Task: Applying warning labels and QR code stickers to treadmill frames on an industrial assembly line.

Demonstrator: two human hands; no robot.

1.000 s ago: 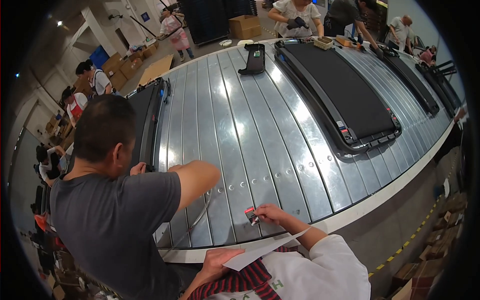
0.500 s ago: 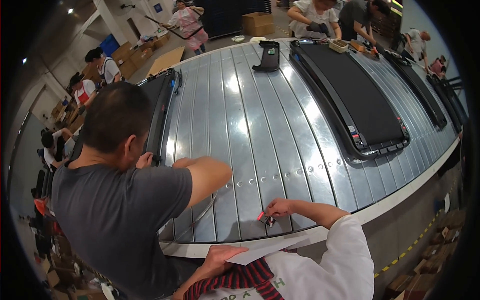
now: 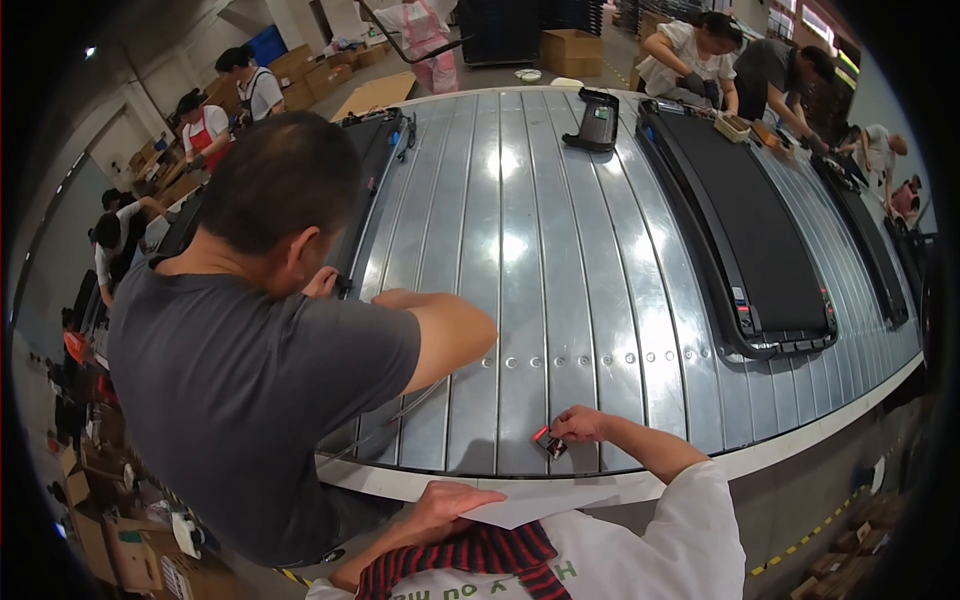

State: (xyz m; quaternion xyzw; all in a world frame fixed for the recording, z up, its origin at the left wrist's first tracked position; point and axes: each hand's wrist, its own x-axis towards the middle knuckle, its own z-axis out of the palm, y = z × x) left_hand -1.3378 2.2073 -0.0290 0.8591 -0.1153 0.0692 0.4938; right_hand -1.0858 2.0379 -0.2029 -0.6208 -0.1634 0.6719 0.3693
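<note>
My right hand (image 3: 582, 424) is closed, its fingertips pinching a small black-and-red label (image 3: 550, 443) just over the near edge of the metal slat conveyor (image 3: 520, 300). Whether the label touches the slats, I cannot tell. Close to my body, my left hand (image 3: 445, 503) grips a white paper sheet (image 3: 545, 500) between thumb and fingers. The sheet slants to the right, in front of my chest, by the conveyor's pale rim (image 3: 400, 482).
A co-worker in a grey shirt (image 3: 250, 370) leans in at my left, hands at a long black deck (image 3: 350, 200). Another black belt deck (image 3: 760, 240) lies to the right. A black cover piece (image 3: 596, 122) sits far ahead. Several people work around the conveyor.
The view has swung slightly left, so the conveyor and decks appear further right. Both my hands keep their hold on the label and the paper sheet.
</note>
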